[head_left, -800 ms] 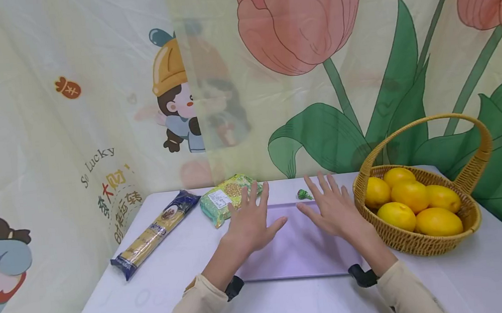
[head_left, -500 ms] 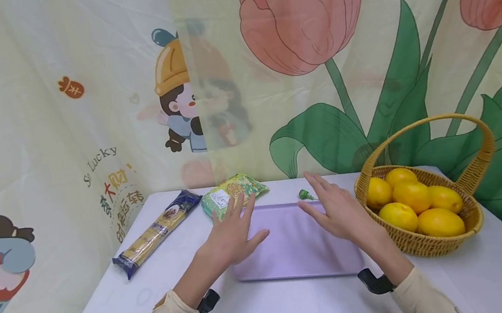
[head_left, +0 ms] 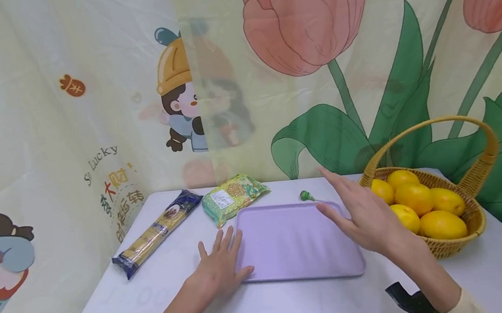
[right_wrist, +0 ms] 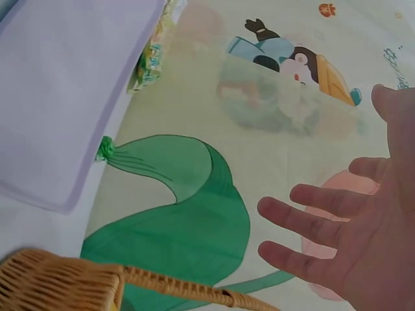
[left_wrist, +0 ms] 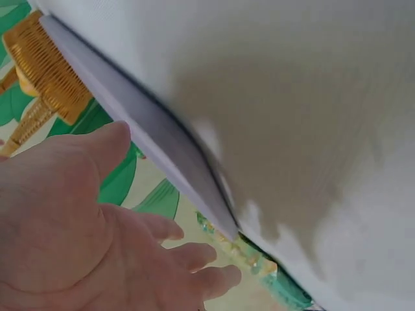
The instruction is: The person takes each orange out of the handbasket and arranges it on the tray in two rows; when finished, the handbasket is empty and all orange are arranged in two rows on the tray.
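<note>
My left hand [head_left: 218, 268] hovers by the left edge of the lilac tray [head_left: 295, 243], fingers spread and holding nothing. In the left wrist view its thumb overlaps the tray [left_wrist: 139, 123]. My right hand [head_left: 367, 213] is raised over the tray's right side, between tray and basket, with straight fingers and nothing in them. A green-wrapped lollipop [head_left: 306, 195] lies just behind the tray, its thin stick pointing right. A green and yellow food packet [head_left: 236, 196] lies behind the tray's left corner. Farther left lies a long blue-ended pasta pack [head_left: 158, 233].
A wicker basket [head_left: 456, 245] with a tall handle and several lemons [head_left: 442, 225] stands on the right. A white cloth covers the table [head_left: 293, 308]. Printed curtains [head_left: 320, 119] hang behind and on the left.
Both hands have moved apart from above the tray, the left one toward the person and leftward, the right one rightward. The tray and the goods around it stay where they were.
</note>
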`<control>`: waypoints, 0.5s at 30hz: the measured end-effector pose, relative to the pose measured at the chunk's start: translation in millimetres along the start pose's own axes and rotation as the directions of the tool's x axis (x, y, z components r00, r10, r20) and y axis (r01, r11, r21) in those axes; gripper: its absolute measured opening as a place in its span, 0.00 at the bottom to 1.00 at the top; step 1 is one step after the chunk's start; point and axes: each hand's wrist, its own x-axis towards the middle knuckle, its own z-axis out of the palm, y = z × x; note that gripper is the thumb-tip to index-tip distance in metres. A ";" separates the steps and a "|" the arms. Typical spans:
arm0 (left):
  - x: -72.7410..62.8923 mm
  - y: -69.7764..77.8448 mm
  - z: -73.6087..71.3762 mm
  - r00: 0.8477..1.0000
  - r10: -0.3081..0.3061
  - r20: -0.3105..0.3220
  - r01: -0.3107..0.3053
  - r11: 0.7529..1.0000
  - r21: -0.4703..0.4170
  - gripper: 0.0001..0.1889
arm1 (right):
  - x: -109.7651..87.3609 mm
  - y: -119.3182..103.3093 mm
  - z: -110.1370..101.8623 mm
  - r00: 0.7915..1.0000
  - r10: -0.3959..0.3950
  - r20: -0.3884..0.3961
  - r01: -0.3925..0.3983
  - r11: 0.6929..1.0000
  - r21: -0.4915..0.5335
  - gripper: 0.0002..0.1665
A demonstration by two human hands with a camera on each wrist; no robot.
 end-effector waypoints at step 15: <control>1.7 -15.2 17.1 0.995 0.032 0.098 -0.020 0.993 -0.117 0.43 | -25.7 14.5 -29.7 0.998 0.034 -0.044 -0.035 0.999 -0.018 0.44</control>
